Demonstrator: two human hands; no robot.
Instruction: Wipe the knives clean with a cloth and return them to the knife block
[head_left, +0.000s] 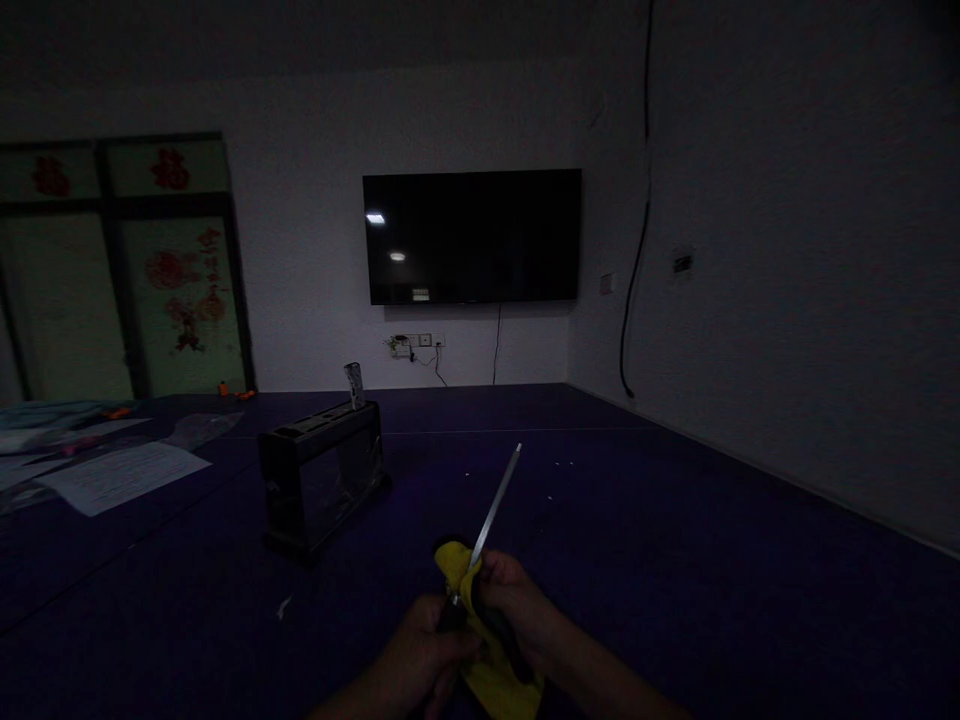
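Low in the middle of the head view, my two hands hold a sharpening steel, a long slim metal rod tilted up and to the right. My left hand is closed around its dark handle. A yellow cloth with a dark edge is folded about the rod's base and hangs down between the hands. Pinched in my right hand is the cloth, close to the rod. Its fingertips are partly hidden by the fabric. Left of the hands stands a dark knife block with one handle sticking up.
Printed sheets and crumpled clear plastic lie on the blue tabletop at left. Small white scraps are scattered about. A wall TV hangs beyond, and a black cable runs down the right wall. The room is dim.
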